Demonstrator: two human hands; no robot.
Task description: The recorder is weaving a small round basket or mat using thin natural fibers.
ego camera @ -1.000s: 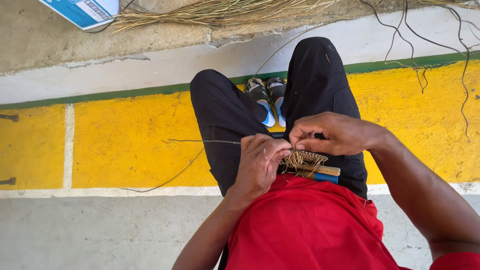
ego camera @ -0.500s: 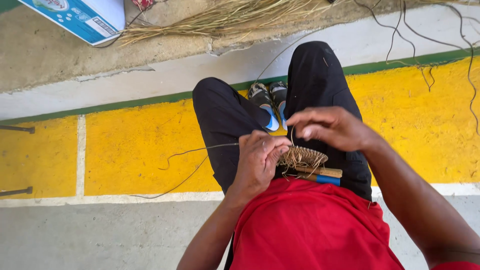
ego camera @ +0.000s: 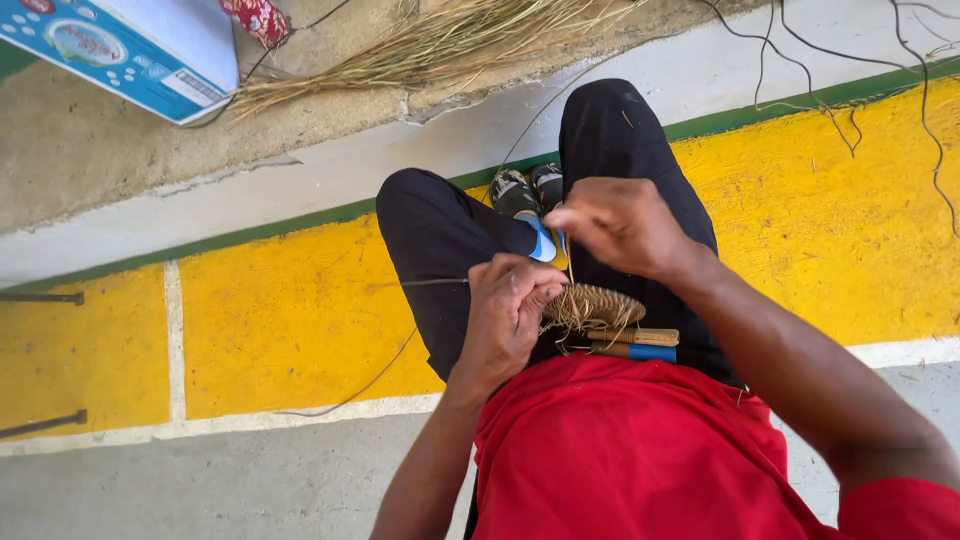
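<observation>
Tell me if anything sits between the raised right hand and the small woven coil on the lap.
Nothing visible does. The right hand is lifted above the woven coil with only a thin fibre strand running down between them. The left hand grips the coil's left edge, off to the side. The blue-tipped stick lies below the coil.

A woven piece (ego camera: 597, 305) rests on the person's lap, with the left hand (ego camera: 507, 318) touching its left edge and the right hand (ego camera: 622, 225) just beyond it. Far left lies a box (ego camera: 130, 50), with a bundle of straw (ego camera: 440, 45) to its right.
</observation>
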